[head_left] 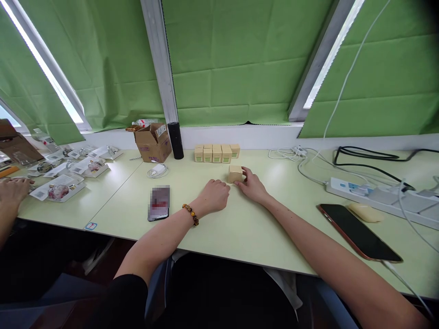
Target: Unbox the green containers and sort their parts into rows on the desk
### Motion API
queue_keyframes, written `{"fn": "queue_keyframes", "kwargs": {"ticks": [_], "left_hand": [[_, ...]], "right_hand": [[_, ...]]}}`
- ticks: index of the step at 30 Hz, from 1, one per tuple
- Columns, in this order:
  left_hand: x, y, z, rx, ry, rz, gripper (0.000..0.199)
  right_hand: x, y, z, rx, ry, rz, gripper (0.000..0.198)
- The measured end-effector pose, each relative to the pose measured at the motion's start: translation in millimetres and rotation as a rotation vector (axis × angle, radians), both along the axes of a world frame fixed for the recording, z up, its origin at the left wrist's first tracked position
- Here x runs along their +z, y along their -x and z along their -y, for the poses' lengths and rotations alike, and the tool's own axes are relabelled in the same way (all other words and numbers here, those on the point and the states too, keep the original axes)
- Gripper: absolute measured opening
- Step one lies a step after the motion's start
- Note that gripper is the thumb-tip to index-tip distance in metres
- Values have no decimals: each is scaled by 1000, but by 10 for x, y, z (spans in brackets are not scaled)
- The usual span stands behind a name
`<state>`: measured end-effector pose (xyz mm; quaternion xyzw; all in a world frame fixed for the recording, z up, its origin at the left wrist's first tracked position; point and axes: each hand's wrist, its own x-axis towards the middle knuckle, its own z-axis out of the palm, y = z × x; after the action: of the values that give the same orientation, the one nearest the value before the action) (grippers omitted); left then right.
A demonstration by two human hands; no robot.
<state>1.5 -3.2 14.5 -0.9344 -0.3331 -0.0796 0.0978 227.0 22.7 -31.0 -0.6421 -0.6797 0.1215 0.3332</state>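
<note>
A small plain tan cardboard box (235,174) stands on the pale table in front of me. My right hand (254,186) is at its right side, thumb near the front corner and fingers at the back edge, closed on it. Just left of and nearer than the box, my left hand (214,197), with a beaded bracelet on the wrist, is curled with knuckles up. Its fingertips are turned under, so anything in them is hidden. Behind the box stands a row of several similar small boxes (216,153) with green-marked labels.
A phone (159,203) lies left of my left arm; another phone (358,232) charges at right, by a power strip (384,197) and cables. An open carton (152,142) and black cylinder (175,140) stand behind. Far left, another person's hand (13,189) is near several packaged items (60,189).
</note>
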Motion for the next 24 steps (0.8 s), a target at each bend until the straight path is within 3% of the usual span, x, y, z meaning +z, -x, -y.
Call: {"fn": "queue_keyframes", "kwargs": {"ticks": [4,12,19,24], "left_hand": [[-1,-3,-6,30,-1,7,24],[-34,-20,-21,182,1,100,24],[-29,-42,38,148,29,328,61],[54,-58,90,99,-27,423,61]], "right_hand": [[-5,-8,-1,26,1,-4,77],[64,72,72,15,-15,-142,44],[199,263,347,32,-119,-378,58],[223,321,426,74,-184,-493,69]]}}
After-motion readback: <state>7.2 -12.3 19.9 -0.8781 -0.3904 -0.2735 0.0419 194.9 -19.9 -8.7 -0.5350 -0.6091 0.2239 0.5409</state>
